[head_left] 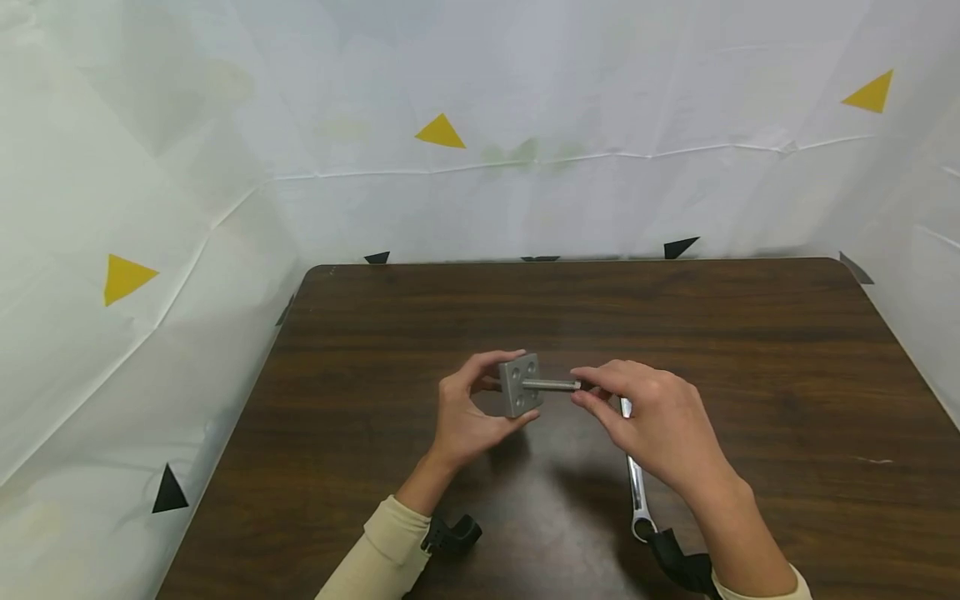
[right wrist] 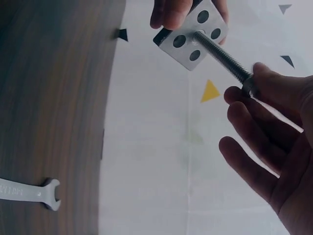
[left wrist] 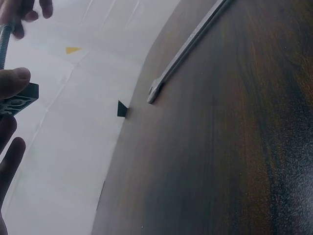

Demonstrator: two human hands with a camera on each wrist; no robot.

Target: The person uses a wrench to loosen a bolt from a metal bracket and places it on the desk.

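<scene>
Block (head_left: 520, 384): being gripped above the table (head_left: 750, 350) by curled left hand (head_left: 465, 417) fingers, steadied; bolt (head_left: 551, 385), seated in its centre hole, being pinched at the head by right hand (head_left: 652, 421) fingertips for turning; wrench (head_left: 636, 483) lying by

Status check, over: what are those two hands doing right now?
Left hand grips metal block. Right hand pinches bolt seated in block's centre hole. Wrench lies on table, clear of work.
</scene>
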